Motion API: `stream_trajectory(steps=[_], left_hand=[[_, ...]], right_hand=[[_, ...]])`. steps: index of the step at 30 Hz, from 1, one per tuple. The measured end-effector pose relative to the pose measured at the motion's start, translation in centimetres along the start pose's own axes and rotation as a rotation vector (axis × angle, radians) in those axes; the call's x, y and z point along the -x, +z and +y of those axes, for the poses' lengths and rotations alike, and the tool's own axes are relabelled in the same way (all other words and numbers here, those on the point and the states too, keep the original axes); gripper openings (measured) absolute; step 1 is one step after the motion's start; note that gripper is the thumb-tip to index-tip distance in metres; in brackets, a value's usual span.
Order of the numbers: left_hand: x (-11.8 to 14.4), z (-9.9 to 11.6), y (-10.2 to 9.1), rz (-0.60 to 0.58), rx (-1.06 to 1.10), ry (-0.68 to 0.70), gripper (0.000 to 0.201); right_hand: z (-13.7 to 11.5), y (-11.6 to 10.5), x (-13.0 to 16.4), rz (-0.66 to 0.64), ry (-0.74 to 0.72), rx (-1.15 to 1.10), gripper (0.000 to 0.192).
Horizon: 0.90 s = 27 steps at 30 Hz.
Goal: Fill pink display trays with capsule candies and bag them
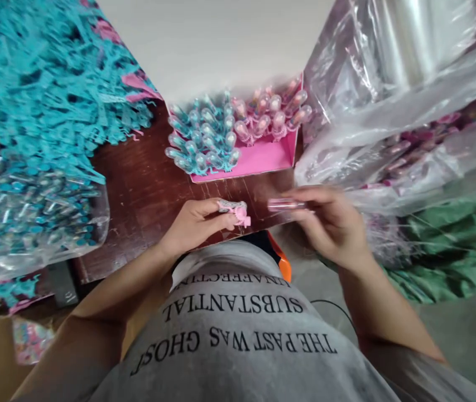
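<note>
1 grey tee [229, 315]; L grip [193, 223] pinching 1 pink pc [241, 215], R grip [336, 226] 1 tube [282, 205].

hands: 2, left hand [191, 223] and right hand [336, 226], by the table's [133, 190] near edge | pink piece [241, 216]: 1 | pink tube [282, 205]: 1 | pink box [267, 159]: 1 | teal clear-tipped sticks [207, 129], box's left side: about twenty, overlapping | pink clear-tipped sticks [278, 121], right side: about a dozen | teal strips [53, 84], toward table's left edge: uncountable

Grey concrete floor [464, 329] spread right of the scratched reddish-brown table [124, 184], and an orange seat [283, 261] showed partly at the table's near side.
</note>
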<state>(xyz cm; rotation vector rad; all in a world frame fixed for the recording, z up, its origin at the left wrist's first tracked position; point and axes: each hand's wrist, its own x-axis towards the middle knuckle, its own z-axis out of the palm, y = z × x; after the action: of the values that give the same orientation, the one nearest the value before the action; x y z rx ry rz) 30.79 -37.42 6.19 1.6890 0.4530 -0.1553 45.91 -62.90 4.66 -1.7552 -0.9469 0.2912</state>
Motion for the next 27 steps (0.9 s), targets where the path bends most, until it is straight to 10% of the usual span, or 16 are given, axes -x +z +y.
stream_trajectory(steps=[13, 20, 27], left_hand=[[-1.3, 0.3, 3.9, -0.069, 0.133, 0.1, 0.017], [-2.1, 0.1, 3.6, 0.16, -0.361, 0.604, 0.01], [-2.9, -0.4, 3.0, 0.183, -0.674, 0.818, 0.01]], right_hand=[[-1.0, 0.1, -0.9, -0.147, -0.232, 0.193, 0.03], [-0.4, 0.0, -1.2, -0.159, -0.227, 0.25, 0.022], [-0.3, 1.6, -1.0, -0.186, 0.258, 0.071, 0.065]])
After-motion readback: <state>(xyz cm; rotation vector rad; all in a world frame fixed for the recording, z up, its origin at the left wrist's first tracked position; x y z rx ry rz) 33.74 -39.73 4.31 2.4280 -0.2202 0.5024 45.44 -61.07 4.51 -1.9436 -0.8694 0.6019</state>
